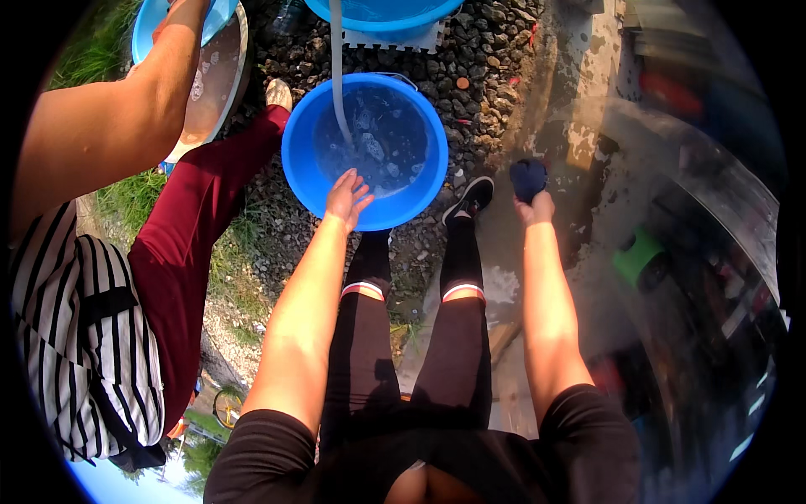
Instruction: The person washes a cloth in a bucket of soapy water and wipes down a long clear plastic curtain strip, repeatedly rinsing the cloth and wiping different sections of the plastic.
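Observation:
My left hand hangs over the near rim of a blue plastic bucket, fingers spread and holding nothing. Cloudy water with patches of foam lies in the bucket. A pale flexible hose drops in from above, its lower end at the water. To the right, over wet ground, my right hand grips a bunched dark blue item, which looks like cloth. It is apart from the bucket. What lies inside its folds cannot be seen.
Another blue tub stands beyond on a white mat. At left, a person in maroon trousers reaches over a large tub of brownish water and a light blue basin. Loose stones surround the bucket; the right side is blurred.

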### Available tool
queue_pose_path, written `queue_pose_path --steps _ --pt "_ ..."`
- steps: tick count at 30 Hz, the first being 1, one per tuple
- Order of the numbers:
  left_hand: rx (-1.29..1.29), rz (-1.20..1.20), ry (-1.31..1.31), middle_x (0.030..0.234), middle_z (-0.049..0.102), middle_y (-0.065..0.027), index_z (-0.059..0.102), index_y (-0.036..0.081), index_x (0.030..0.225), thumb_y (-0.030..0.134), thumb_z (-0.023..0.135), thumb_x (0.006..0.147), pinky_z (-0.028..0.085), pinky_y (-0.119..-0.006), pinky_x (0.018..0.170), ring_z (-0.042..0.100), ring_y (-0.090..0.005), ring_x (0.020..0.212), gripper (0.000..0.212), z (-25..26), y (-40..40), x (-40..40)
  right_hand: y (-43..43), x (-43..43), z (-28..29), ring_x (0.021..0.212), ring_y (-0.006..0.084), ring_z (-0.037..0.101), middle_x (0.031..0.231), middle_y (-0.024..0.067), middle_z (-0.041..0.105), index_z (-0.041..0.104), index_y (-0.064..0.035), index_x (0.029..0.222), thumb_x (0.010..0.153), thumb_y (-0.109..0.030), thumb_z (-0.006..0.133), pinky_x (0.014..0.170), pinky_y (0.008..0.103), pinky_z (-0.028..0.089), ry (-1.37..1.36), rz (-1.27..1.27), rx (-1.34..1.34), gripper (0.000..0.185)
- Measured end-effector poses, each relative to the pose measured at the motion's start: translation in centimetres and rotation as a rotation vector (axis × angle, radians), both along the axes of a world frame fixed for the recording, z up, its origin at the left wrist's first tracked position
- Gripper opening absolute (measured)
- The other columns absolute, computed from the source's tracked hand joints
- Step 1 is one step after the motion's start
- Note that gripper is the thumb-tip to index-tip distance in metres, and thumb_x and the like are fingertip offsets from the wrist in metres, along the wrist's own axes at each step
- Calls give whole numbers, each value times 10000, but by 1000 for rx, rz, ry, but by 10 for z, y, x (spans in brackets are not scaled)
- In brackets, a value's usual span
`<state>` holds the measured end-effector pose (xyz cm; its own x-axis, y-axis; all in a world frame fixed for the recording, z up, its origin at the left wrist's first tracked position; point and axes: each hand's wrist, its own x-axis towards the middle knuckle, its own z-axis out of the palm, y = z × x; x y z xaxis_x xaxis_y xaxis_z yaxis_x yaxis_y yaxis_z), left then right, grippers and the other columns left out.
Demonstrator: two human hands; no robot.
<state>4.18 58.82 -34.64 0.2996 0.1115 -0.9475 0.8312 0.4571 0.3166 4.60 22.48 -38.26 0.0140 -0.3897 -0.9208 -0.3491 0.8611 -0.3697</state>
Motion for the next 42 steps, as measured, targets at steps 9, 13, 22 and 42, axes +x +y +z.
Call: queue_pose_path --steps 9,13,22,42 --pt "-128 153 17 1326 294 -190 258 35 1316 364 442 894 357 -475 948 310 -352 1215 565 -18 11 -23 192 8 50 955 290 524 1013 150 538 453 -37 1100 860 -29 404 823 360 402 -459 1236 -554 245" --pt "-171 276 30 1333 275 -204 305 26 1261 376 453 887 391 -473 921 346 -356 1195 533 -29 24 -17 236 24 -8 936 355 482 1023 157 516 457 -70 1128 798 -26 485 836 402 389 -481 1507 -755 334" --pt "-83 45 104 1252 385 -198 340 25 1258 243 442 905 433 -454 879 434 -335 1109 427 -68 29 -32 288 20 -126 1069 367 433 1224 197 389 391 -122 1249 845 -159 405 844 476 404 57 2182 -734 406" --pt "-408 168 -24 1122 529 -113 458 66 1154 348 398 903 437 -430 862 529 -242 1026 382 -14 -7 2 233 -1 24 987 264 516 999 135 548 553 -46 1049 730 -86 594 880 329 389 -584 1247 -587 324"
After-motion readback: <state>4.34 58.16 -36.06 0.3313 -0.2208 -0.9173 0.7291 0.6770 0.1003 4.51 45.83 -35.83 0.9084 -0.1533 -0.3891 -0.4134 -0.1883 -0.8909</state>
